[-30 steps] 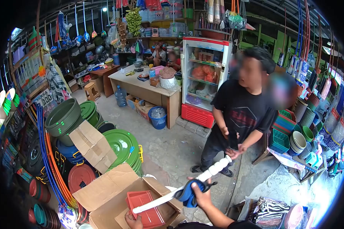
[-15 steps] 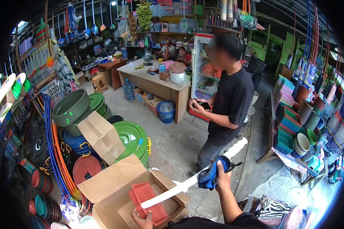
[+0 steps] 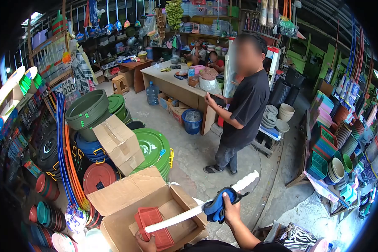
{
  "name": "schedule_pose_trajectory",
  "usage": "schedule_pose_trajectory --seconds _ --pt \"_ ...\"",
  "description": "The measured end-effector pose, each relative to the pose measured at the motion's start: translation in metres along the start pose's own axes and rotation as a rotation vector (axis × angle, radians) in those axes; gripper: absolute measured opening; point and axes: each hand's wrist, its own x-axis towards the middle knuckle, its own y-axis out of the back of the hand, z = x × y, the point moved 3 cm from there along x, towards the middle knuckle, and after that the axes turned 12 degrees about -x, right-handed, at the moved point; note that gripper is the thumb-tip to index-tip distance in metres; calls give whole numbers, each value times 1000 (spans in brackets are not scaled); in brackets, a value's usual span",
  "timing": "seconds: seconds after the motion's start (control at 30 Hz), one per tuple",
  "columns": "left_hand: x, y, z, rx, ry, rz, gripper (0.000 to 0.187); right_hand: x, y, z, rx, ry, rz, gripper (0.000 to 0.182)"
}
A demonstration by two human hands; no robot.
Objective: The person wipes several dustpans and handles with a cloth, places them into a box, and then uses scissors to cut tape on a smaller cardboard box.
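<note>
My right hand [image 3: 232, 210] is closed around a blue cloth [image 3: 214, 209] with dark trim, wrapped about a long white rod [image 3: 176, 221]. The rod's far end looks knobbly and points up to the right; its near end lies over a reddish-brown plastic tray [image 3: 160, 237]. At the tray's lower left edge, my left hand [image 3: 146, 242] grips the rim, with part of the hand cut off by the picture's edge. The tray is tilted over an open cardboard box [image 3: 113, 227], whose flaps stand spread.
A person in a black shirt [image 3: 248, 101] stands ahead, holding a dark phone. Green lidded tubs [image 3: 151, 147] and another cardboard box [image 3: 119, 145] stand left. A long counter [image 3: 172, 86] is behind, with two people beyond it. Stacked baskets [image 3: 319, 164] fill a right-hand table.
My view has turned slightly left. My right hand with the rod and cloth has come lower and leftward, the tray leftward too. The person ahead has shifted left against the background.
</note>
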Motion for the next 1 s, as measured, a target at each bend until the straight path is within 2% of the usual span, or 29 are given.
schedule_pose_trajectory --seconds 0.13,0.2,0.23,0.27,0.33,0.37,0.4,0.53,0.6,0.67,0.7,0.73,0.77,0.8,0.83,0.87,0.93,0.97,1.0 --pt "-4 -9 1 -9 15 13 62 16 4 -4 21 16 -19 54" --pt "-15 -27 29 -101 90 22 62 36 11 -11 67 -13 -21 57" --pt "-19 -39 41 -195 163 36 63 44 11 -26 117 -5 -55 56" --pt "-22 -49 51 -164 35 -14 63 58 16 -37 100 6 -71 56" --pt "-28 -76 89 -348 88 -117 63 86 23 -68 90 81 72 45" --pt "-38 -87 123 45 -77 -155 69 107 37 -103 89 61 77 39" --pt "-38 -99 141 41 -66 -140 82 112 37 -121 123 112 147 38" --pt "-25 -113 155 -30 -43 -189 79 123 48 -122 160 147 182 29" --pt "-23 -97 132 -196 129 -134 75 99 34 -110 115 108 196 37" --pt "-25 -68 89 -168 63 -81 70 79 19 -72 87 54 182 42" --pt "-24 -53 67 -128 0 -80 64 65 9 -56 61 10 107 48" --pt "-25 -36 45 -2 51 -55 75 60 6 -18 10 -12 126 55" --pt "-25 -21 32 -10 52 -2 75 41 -10 -10 13 -22 115 45" --pt "-25 -6 21 29 43 75 72 15 -32 -17 21 -51 74 47" --pt "-27 13 7 71 36 145 68 6 -38 7 0 -91 -16 49" --pt "-28 33 -26 68 40 179 68 2 -42 35 -48 -110 -87 48" --pt "-32 65 -88 46 110 262 67 -15 -57 44 -113 -208 -190 43" --pt "-34 71 -84 42 108 284 67 -23 -61 57 -139 -264 -239 41" --pt "-39 79 -77 226 90 326 66 -27 -57 67 -140 -262 -260 41"
